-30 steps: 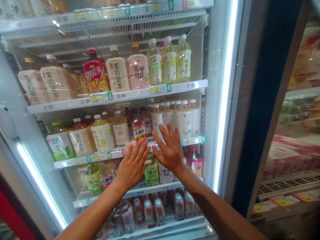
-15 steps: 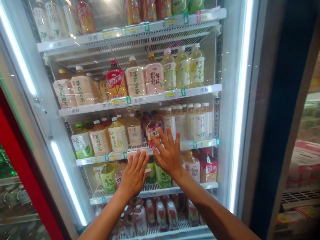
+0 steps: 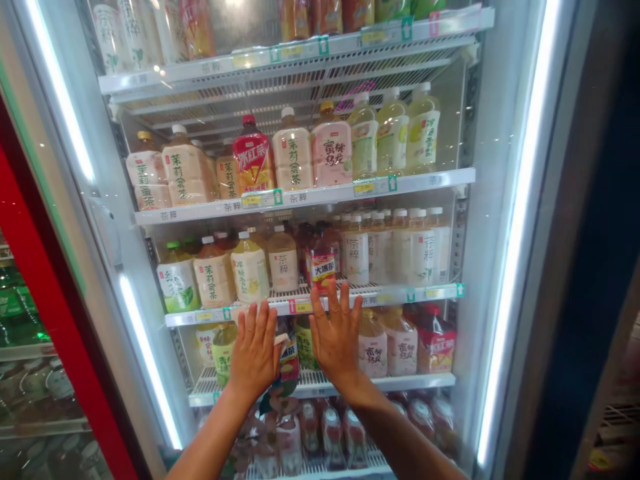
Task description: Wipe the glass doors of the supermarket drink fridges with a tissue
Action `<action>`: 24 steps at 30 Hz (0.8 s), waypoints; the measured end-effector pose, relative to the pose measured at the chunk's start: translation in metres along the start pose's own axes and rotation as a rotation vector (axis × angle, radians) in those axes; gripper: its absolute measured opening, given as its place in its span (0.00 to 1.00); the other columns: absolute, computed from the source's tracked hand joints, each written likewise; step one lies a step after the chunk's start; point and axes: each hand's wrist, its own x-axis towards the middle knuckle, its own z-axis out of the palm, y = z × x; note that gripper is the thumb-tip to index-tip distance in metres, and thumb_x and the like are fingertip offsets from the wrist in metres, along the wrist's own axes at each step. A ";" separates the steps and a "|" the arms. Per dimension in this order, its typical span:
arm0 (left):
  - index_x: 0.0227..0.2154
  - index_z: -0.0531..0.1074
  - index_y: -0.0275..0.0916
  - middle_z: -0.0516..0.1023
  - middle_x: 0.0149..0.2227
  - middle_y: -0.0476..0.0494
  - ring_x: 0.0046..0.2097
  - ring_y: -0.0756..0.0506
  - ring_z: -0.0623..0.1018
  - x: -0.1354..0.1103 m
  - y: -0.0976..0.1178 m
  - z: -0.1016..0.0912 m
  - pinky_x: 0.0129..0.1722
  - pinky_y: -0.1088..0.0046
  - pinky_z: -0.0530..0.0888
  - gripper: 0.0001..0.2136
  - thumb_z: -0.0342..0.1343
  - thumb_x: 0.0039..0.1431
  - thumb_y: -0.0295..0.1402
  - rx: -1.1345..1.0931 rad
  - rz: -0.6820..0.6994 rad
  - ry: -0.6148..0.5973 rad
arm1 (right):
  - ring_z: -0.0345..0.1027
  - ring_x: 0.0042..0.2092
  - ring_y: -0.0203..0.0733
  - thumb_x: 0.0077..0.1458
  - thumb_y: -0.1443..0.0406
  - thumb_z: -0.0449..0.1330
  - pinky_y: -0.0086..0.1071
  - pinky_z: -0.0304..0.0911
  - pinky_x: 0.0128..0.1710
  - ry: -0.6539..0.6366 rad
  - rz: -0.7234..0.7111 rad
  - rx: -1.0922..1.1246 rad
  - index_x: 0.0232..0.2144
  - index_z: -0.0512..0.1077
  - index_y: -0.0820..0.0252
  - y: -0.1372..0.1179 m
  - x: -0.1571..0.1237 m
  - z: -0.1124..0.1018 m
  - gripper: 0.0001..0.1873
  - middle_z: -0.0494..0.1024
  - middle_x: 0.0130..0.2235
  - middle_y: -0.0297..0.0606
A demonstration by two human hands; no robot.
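Note:
My left hand [image 3: 254,350] is raised in front of the cooler with its fingers stretched out, palm toward the shelves. A small pale thing [image 3: 281,339] shows by its thumb; I cannot make out what it is. My right hand [image 3: 340,333] is likewise spread flat, its fingertips just under a dark bottle with a red label [image 3: 324,261]. Reflections hint at a glass pane before the bottles, but whether the palms touch it I cannot tell. Behind the hands runs the edge of a white wire shelf [image 3: 373,298]. A green-labelled bottle [image 3: 305,343] is partly hidden between them.
Several drink bottles line the shelf above, among them a red-labelled one [image 3: 253,157] and a pink-labelled one [image 3: 331,147]. Bright light strips [image 3: 520,227] flank the cooler. A red frame [image 3: 55,320] borders another cooler at left. More bottles [image 3: 332,433] stand at the bottom.
My right hand has dropped lower on the shelf front, uncovering the red-labelled bottle. My left hand has shifted slightly left, widening the gap between them. The cooler sits farther right in view.

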 end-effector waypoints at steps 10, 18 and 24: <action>0.73 0.34 0.38 0.33 0.76 0.39 0.76 0.38 0.34 0.060 -0.077 -0.016 0.74 0.45 0.42 0.37 0.47 0.69 0.32 -0.053 -0.160 0.157 | 0.29 0.76 0.53 0.68 0.68 0.52 0.62 0.34 0.73 0.041 -0.016 -0.029 0.74 0.41 0.54 0.000 -0.004 0.004 0.38 0.36 0.76 0.42; 0.73 0.38 0.34 0.36 0.76 0.38 0.76 0.38 0.38 -0.026 -0.056 -0.011 0.75 0.51 0.41 0.38 0.51 0.66 0.29 -0.015 -0.119 0.066 | 0.28 0.76 0.53 0.68 0.68 0.52 0.61 0.33 0.74 0.054 -0.023 -0.033 0.74 0.41 0.55 0.000 -0.004 0.005 0.39 0.35 0.76 0.40; 0.73 0.33 0.40 0.34 0.76 0.40 0.76 0.37 0.35 0.027 -0.106 -0.026 0.73 0.41 0.43 0.37 0.47 0.68 0.31 -0.042 -0.211 0.153 | 0.28 0.76 0.53 0.68 0.68 0.52 0.61 0.33 0.74 0.052 -0.015 -0.029 0.74 0.41 0.53 0.000 -0.006 0.006 0.39 0.35 0.76 0.39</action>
